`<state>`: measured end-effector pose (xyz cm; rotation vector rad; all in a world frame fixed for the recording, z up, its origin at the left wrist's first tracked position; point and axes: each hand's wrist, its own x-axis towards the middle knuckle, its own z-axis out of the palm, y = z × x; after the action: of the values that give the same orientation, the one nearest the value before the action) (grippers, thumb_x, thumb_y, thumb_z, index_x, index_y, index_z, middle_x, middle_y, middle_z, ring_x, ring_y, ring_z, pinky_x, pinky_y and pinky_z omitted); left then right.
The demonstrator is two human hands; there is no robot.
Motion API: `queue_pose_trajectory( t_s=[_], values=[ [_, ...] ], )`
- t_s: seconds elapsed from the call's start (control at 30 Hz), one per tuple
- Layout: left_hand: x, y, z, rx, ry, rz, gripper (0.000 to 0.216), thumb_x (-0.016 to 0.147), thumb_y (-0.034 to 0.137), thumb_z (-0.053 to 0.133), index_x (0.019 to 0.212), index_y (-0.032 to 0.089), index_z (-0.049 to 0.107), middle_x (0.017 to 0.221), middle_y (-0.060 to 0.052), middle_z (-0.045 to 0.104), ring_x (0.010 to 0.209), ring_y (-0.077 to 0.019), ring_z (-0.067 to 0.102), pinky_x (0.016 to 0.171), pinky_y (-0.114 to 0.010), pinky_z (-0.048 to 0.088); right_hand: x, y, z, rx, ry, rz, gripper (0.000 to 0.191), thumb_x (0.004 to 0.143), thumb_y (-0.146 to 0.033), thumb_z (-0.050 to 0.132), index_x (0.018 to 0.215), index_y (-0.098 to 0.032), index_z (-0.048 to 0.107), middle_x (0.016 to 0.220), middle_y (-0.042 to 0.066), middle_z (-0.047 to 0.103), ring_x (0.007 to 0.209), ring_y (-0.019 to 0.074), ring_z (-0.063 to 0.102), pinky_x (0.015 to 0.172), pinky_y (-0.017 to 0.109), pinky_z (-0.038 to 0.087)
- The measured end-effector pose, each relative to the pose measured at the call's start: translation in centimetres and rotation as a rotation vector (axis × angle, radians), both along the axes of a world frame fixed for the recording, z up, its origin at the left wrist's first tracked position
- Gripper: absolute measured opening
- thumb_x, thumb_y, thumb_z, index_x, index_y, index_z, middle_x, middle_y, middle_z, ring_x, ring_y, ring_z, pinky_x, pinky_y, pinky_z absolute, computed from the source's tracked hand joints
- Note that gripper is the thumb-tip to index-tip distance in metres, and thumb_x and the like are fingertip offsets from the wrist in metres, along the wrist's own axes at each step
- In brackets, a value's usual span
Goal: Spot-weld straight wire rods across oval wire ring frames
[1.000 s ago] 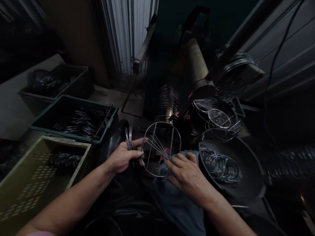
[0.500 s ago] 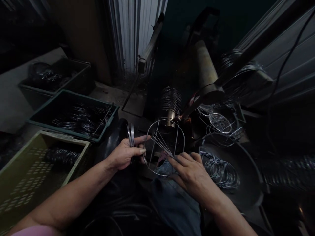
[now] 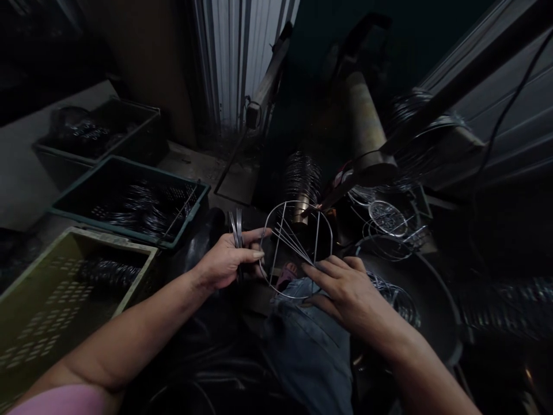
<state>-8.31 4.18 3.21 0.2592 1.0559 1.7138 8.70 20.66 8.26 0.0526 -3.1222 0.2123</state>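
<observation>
A round wire ring [image 3: 332,230] with thin straight wires across it stands before a brass-coloured cylinder [image 3: 301,208] of a machine. My left hand [image 3: 228,256] is closed, thumb and fingers pinching the ring's left side. A bundle of metal wires [image 3: 237,227] is also in that hand, sticking up behind the thumb. My right hand [image 3: 339,282] is closed at the ring's lower right, fingers on several fanned straight wires [image 3: 294,245] whose far ends reach toward my left fingertips. The ring's upper edge overlaps the cylinder and a dark pointed arm [image 3: 328,199]; contact cannot be told.
At left stand a yellow crate [image 3: 47,305], a green crate [image 3: 82,199] and a grey bin [image 3: 45,151], each with metal parts. To the right sits a round dark tub [image 3: 449,311] with wire rings. A thick pipe [image 3: 365,115] rises above the machine.
Both hands and the wire ring have moved slightly up and to the right, bringing the ring's top further over the brass-coloured cylinder. Both grips look the same.
</observation>
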Motion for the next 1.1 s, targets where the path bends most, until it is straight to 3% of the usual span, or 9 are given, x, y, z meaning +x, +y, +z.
queue_pose_trajectory(
  t_s=[0.23, 0.43, 0.6, 0.7, 0.83, 0.93, 1.0, 1.1],
  values=[
    [0.2, 0.1, -0.2, -0.008, -0.020, 0.014, 0.047, 0.064, 0.007, 0.063, 0.111, 0.016, 0.060, 0.062, 0.004, 0.049, 0.051, -0.0097, 0.054, 0.054, -0.029, 0.049, 0.1, 0.1, -0.3, 0.008, 0.012, 0.006, 0.033, 0.080, -0.027, 0.060, 0.112, -0.021, 0.055, 0.091, 0.006, 0.062, 0.084, 0.0201, 0.052, 0.073, 0.036, 0.030],
    [0.5, -0.9, -1.3, -0.085, -0.120, 0.091, 0.041, 0.074, 0.019, 0.060, 0.115, 0.017, 0.055, 0.070, -0.002, 0.061, 0.054, -0.0127, 0.059, 0.054, -0.029, 0.048, 1.3, -1.7, 3.0, 0.004, 0.119, 0.053, 0.029, 0.089, -0.028, 0.043, 0.117, -0.022, 0.050, 0.099, 0.007, 0.063, 0.091, 0.0219, 0.053, 0.081, 0.040, 0.030],
    [1.7, -1.8, -4.2, -0.104, -0.188, 0.144, 0.032, 0.076, 0.029, 0.059, 0.105, 0.015, 0.059, 0.074, -0.004, 0.061, 0.060, -0.0149, 0.061, 0.055, -0.029, 0.047, -4.8, -4.3, 3.1, 0.174, 0.120, 0.183, 0.025, 0.089, -0.020, 0.041, 0.111, -0.020, 0.055, 0.105, 0.006, 0.061, 0.094, 0.0224, 0.048, 0.076, 0.039, 0.029],
    [2.3, -2.4, -5.1, -0.065, -0.264, 0.134, 0.036, 0.078, 0.040, 0.055, 0.099, 0.012, 0.062, 0.079, -0.008, 0.063, 0.071, -0.0177, 0.062, 0.061, -0.029, 0.048, -9.3, -5.1, 2.2, 0.266, -0.029, 0.301, 0.016, 0.086, -0.019, 0.047, 0.092, -0.016, 0.061, 0.087, 0.006, 0.063, 0.088, 0.0218, 0.048, 0.071, 0.037, 0.028],
    [2.2, -3.8, -5.0, 0.037, -0.319, 0.100, 0.051, 0.079, 0.053, 0.045, 0.104, 0.012, 0.062, 0.092, -0.013, 0.064, 0.085, -0.0208, 0.059, 0.069, -0.032, 0.047, -9.7, -5.2, 2.6, 0.266, -0.080, 0.336, 0.011, 0.080, -0.016, 0.052, 0.076, -0.016, 0.062, 0.069, 0.004, 0.060, 0.077, 0.0198, 0.050, 0.068, 0.035, 0.028],
    [1.7, -4.7, -4.5, 0.103, -0.279, 0.078, 0.061, 0.077, 0.059, 0.043, 0.108, 0.011, 0.061, 0.100, -0.015, 0.063, 0.094, -0.0231, 0.057, 0.072, -0.032, 0.047, -5.9, -4.8, 2.2, -0.004, 0.102, 0.027, 0.014, 0.080, -0.017, 0.051, 0.081, -0.016, 0.064, 0.069, 0.005, 0.060, 0.070, 0.0178, 0.052, 0.065, 0.032, 0.032],
    [1.4, -4.8, -4.1, 0.084, -0.224, 0.048, 0.061, 0.075, 0.059, 0.047, 0.110, 0.011, 0.061, 0.100, -0.015, 0.062, 0.093, -0.0228, 0.057, 0.070, -0.031, 0.047, -3.1, -4.3, 0.9, -0.438, 0.228, -0.331, 0.016, 0.081, -0.025, 0.052, 0.085, -0.016, 0.065, 0.070, 0.004, 0.061, 0.064, 0.0153, 0.053, 0.058, 0.028, 0.035],
    [1.5, -4.1, -3.7, -0.050, -0.091, 0.024, 0.044, 0.071, 0.039, 0.063, 0.108, 0.014, 0.062, 0.085, -0.008, 0.065, 0.076, -0.0163, 0.061, 0.067, -0.028, 0.047, -0.2, -3.7, -2.0, -1.131, 0.280, -0.795, 0.023, 0.073, -0.038, 0.063, 0.079, -0.016, 0.065, 0.056, -0.001, 0.056, 0.042, 0.0084, 0.042, 0.040, 0.022, 0.028]
  ],
)
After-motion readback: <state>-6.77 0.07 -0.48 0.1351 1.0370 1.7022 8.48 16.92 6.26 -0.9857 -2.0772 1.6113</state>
